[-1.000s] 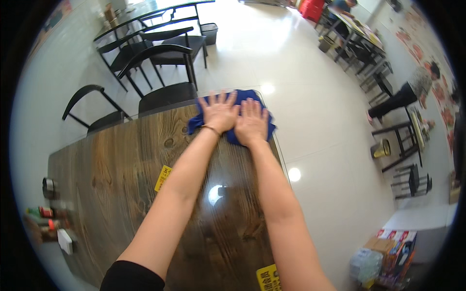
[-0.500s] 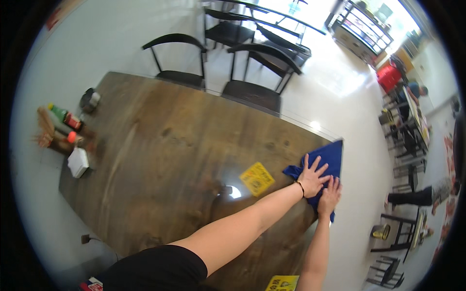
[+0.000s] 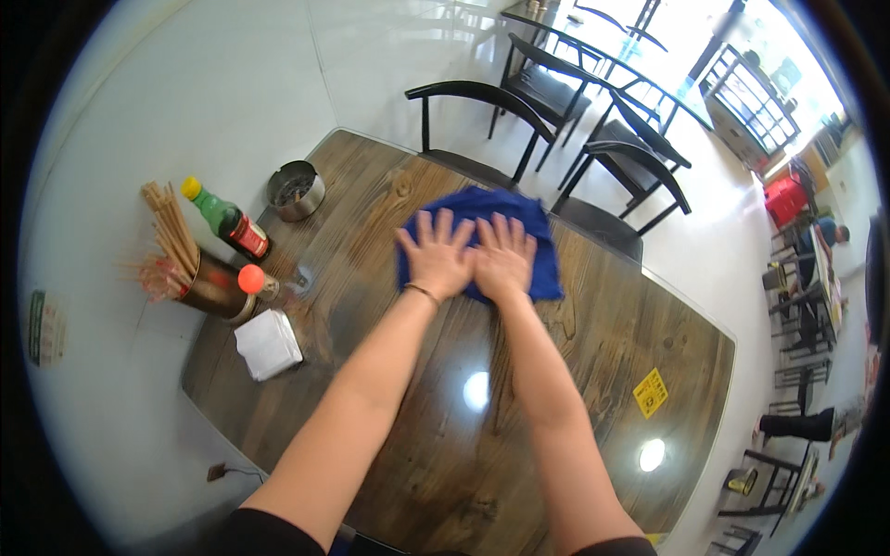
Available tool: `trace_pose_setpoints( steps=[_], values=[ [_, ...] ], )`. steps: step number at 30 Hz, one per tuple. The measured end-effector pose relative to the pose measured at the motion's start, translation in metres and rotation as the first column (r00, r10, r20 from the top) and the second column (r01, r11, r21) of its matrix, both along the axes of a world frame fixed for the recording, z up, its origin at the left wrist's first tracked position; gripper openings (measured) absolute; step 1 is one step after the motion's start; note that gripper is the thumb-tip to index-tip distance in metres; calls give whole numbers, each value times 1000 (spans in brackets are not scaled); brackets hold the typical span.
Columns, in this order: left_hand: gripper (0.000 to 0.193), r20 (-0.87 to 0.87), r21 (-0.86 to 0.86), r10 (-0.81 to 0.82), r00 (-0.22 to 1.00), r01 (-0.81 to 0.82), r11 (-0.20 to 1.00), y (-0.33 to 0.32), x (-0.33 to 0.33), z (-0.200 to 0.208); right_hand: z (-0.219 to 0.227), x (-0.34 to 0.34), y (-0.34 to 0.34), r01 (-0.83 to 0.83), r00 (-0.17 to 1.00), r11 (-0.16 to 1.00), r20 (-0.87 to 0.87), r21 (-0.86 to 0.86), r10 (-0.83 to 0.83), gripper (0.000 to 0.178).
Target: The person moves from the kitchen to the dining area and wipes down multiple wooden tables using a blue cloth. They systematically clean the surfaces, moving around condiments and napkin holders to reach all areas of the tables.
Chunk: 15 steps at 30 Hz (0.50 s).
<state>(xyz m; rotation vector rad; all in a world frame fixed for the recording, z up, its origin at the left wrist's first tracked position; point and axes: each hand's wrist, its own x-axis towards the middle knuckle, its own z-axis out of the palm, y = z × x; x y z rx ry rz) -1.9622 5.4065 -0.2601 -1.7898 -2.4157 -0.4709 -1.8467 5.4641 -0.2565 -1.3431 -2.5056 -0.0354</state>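
Observation:
A dark blue cloth point(image 3: 538, 202) lies spread near the far edge of the wooden table point(image 3: 445, 371). Both palms press down on it side by side, thumbs close together. My left hand point(image 3: 439, 259) rests flat with its fingers spread, a thin bracelet at the wrist. Flat on the cloth too, my right hand point(image 3: 503, 259) has its fingers stretched out and slightly apart. The cloth shows beyond the fingertips and to either side of the hands.
At the table's left stand a metal ashtray point(image 3: 297, 191), a green sauce bottle point(image 3: 230, 222), a chopstick holder point(image 3: 218, 285), a red-capped shaker point(image 3: 258, 281) and a napkin stack point(image 3: 268, 345). A yellow sticker point(image 3: 651, 394) lies at right. Black chairs point(image 3: 482, 93) line the far side.
Both hands and the cloth have moved from the table's right end leftward to the far middle. The view has shifted left, bringing the condiments closer.

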Motion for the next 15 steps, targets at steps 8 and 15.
trace_pose_setpoints(
  steps=[8,15],
  values=[
    [48,-126,-118,250,960,-265,957,-73,-80,-2,-7,-101,-57,-174,976,976,-156,-130,154,51],
    [53,-148,-291,406,902,-432,854,-115,27,7,4,2,-109,-246,955,942,-225,-227,195,49]
  ],
)
